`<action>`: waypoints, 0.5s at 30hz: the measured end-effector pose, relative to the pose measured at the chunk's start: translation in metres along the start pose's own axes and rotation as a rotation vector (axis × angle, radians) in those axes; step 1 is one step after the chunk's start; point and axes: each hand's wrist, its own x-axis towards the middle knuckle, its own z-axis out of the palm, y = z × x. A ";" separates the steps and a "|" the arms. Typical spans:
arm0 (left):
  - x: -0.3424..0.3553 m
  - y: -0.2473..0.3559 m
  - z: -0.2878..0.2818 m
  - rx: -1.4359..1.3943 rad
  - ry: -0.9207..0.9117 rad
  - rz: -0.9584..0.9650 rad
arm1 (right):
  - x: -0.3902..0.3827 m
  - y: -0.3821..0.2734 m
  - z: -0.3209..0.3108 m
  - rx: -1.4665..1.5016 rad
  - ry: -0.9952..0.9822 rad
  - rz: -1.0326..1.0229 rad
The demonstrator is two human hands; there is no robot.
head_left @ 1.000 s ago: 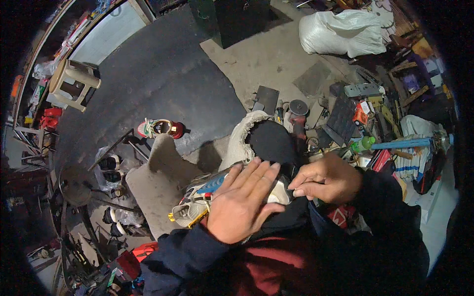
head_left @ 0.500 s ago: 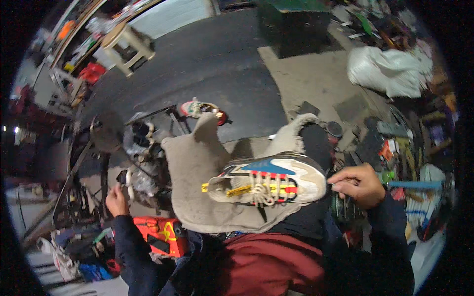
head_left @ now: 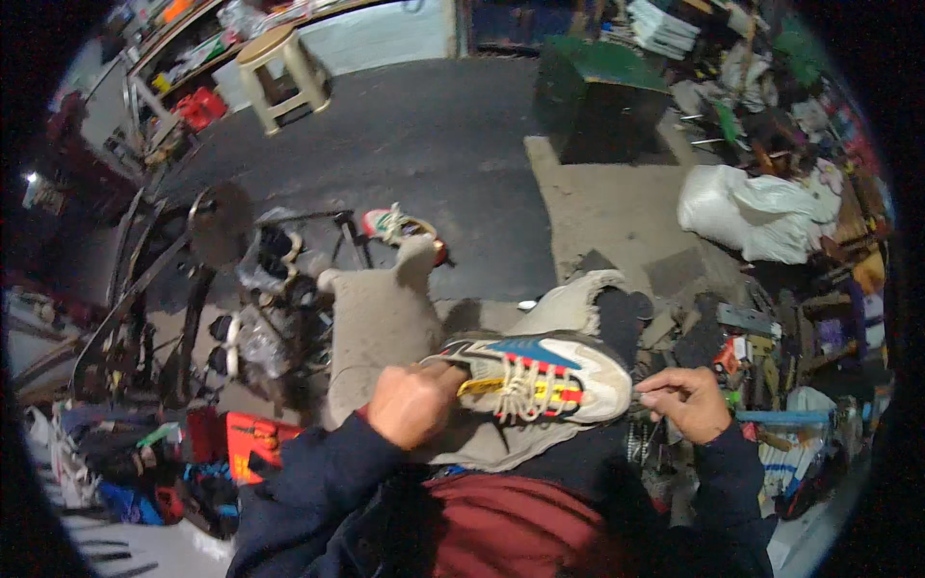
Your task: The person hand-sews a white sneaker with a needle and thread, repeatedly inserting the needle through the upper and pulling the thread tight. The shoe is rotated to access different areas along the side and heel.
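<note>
Dark matting [head_left: 462, 125] spreads beyond your lap, where 1 laced sneaker [head_left: 599, 378] rests on beige cloth [head_left: 381, 328]. Brace its heel firmly with your gripping left hand [head_left: 414, 405]; your right hand [head_left: 689, 400] pinches narrowly beside the toe, contents unclear.

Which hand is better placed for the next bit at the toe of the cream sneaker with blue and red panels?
Probably the right hand: its fingertips are beside the rounded white toe of the sneaker, while the left hand is at the heel end.
</note>
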 end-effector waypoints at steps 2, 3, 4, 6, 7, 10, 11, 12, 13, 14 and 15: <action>-0.001 -0.009 -0.006 -0.172 0.054 0.049 | -0.001 0.002 0.000 0.027 -0.008 0.038; -0.004 -0.012 -0.009 -0.314 0.074 0.007 | -0.002 0.004 0.000 0.029 -0.013 0.008; -0.010 -0.012 -0.012 -0.462 0.048 -0.129 | -0.001 0.006 -0.001 0.048 -0.036 0.008; -0.015 -0.009 -0.013 -0.912 0.111 -0.301 | 0.000 0.010 -0.002 0.062 -0.075 -0.021; -0.016 -0.007 -0.012 -1.236 0.133 -0.371 | 0.002 0.011 -0.003 0.037 -0.086 -0.013; -0.012 -0.002 0.004 -1.771 0.158 -0.326 | 0.005 0.014 -0.006 0.083 -0.117 -0.026; -0.010 -0.004 0.008 -1.774 0.162 -0.298 | 0.006 0.015 -0.006 0.079 -0.134 -0.004; -0.009 -0.006 0.013 -1.764 0.213 -0.333 | 0.006 0.015 -0.007 0.089 -0.142 -0.011; -0.009 -0.009 0.016 -1.567 0.139 -0.371 | 0.007 0.015 -0.007 0.093 -0.151 -0.018; -0.010 -0.014 0.017 -1.366 0.067 -0.430 | 0.007 0.016 -0.007 0.100 -0.155 -0.022; -0.011 -0.018 0.018 -1.149 0.012 -0.497 | 0.007 0.016 -0.007 0.116 -0.161 -0.027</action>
